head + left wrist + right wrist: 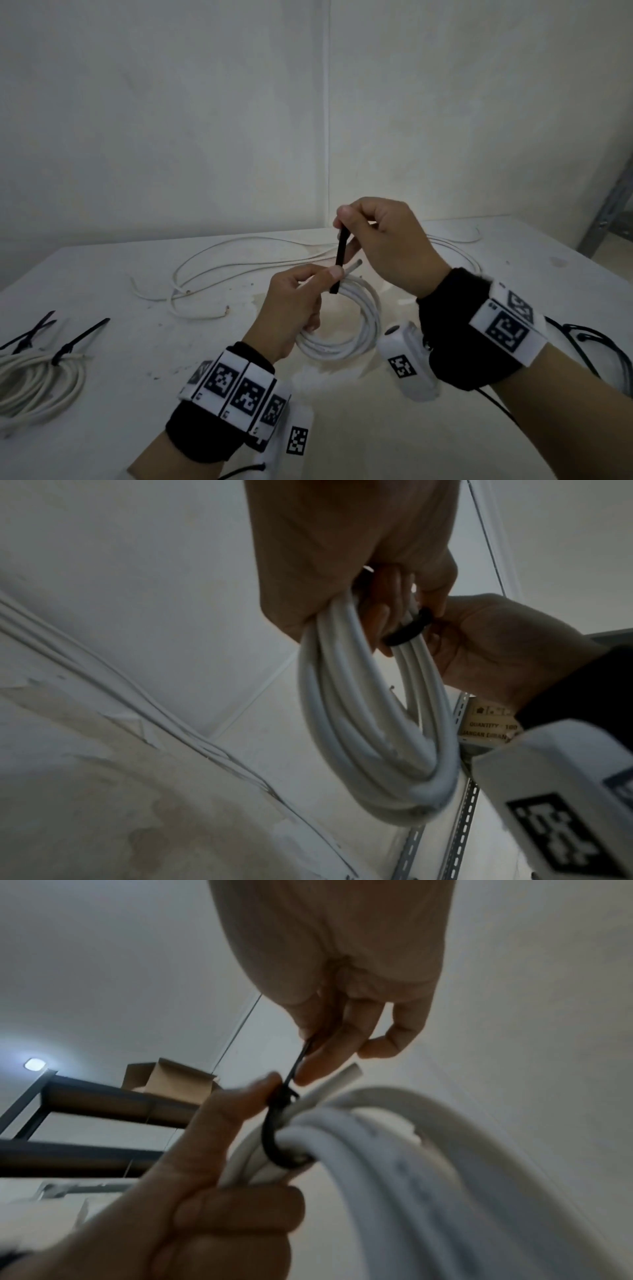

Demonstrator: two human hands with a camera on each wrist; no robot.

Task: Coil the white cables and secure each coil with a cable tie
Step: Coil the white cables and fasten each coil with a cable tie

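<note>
My left hand (301, 301) grips a white cable coil (356, 329) held above the table, thumb pressed near a loose cable end (352, 266). A black cable tie (340, 260) is looped round the coil's strands; its loop (274, 1139) shows in the right wrist view. My right hand (373, 233) pinches the tie's tail and holds it up and away from the coil. In the left wrist view the coil (359, 723) hangs below my left hand (342, 547), the tie (407, 631) crossing the strands.
A tied white coil (37, 380) with black ties (78, 337) lies at the left table edge. Loose white cables (219, 274) sprawl across the back of the table (137, 342). Black cords (589, 342) lie at the right. A metal shelf (85, 1110) holds a cardboard box.
</note>
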